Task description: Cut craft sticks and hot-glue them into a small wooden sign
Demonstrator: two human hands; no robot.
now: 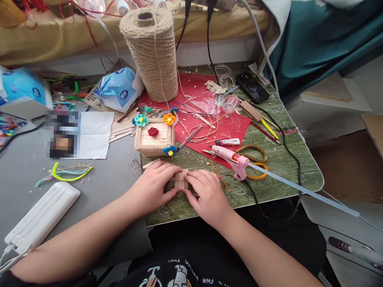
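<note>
Both hands rest on the green wood-grain board near its front edge. My left hand and my right hand press their fingers against the two sides of a small panel of wooden sticks, fingers curled round its edges. Just beyond it stands a twine-wrapped stick box with a red rose and small coloured flowers on it. A pink glue gun lies to the right of my right hand, a long glue stick poking out behind it.
A big spool of jute twine stands at the back on red paper. Scissors, yellow-handled scissors, a phone, loose sticks, tissue packs and a white case lie around.
</note>
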